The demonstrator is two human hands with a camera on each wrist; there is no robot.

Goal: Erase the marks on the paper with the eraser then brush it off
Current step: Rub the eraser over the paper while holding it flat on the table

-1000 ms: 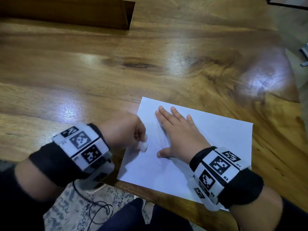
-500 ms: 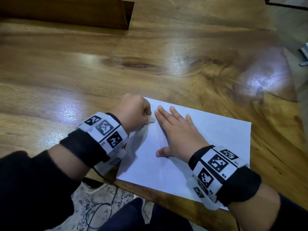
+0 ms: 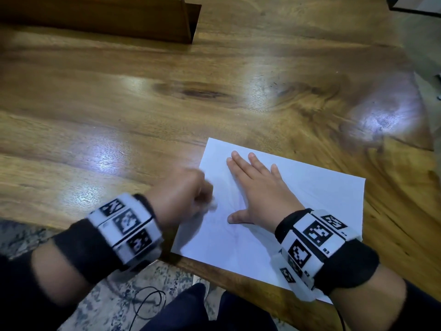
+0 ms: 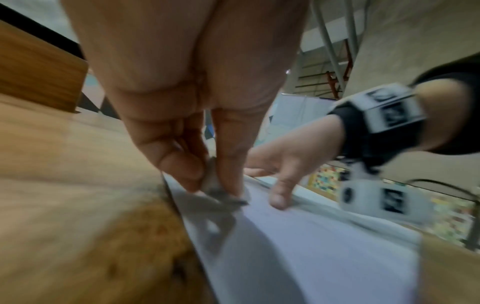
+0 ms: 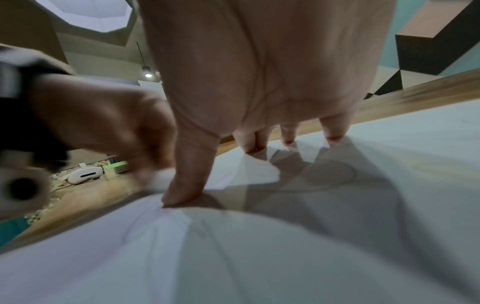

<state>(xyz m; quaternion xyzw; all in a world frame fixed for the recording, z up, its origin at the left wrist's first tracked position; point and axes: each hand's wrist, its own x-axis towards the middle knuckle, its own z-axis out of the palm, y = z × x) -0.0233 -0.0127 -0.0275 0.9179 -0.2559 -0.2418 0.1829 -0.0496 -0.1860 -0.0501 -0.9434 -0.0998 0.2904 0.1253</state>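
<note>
A white sheet of paper (image 3: 322, 211) with faint pencil lines lies near the table's front edge. My right hand (image 3: 260, 194) lies flat on it with straight, spread fingers, thumb out to the left, and presses it down; the wrist view shows the right hand's fingertips (image 5: 335, 133) on the paper (image 5: 259, 257). My left hand (image 3: 181, 197), blurred by motion, pinches a small white eraser (image 3: 211, 206) against the sheet's left part, just left of the right thumb. In the left wrist view the eraser (image 4: 215, 185) sits between thumb and fingers, touching the paper (image 4: 324, 246).
The glossy wooden table (image 3: 167, 103) stretches away on all sides of the sheet. A dark wooden box (image 3: 100, 17) stands at the far left. Below the front edge are a patterned rug (image 3: 114, 299), a black cable (image 3: 148, 304) and my dark-clothed knees.
My left hand rubbed the eraser up toward the sheet's top left corner, then back down toward me. The right hand has stayed flat on the paper.
</note>
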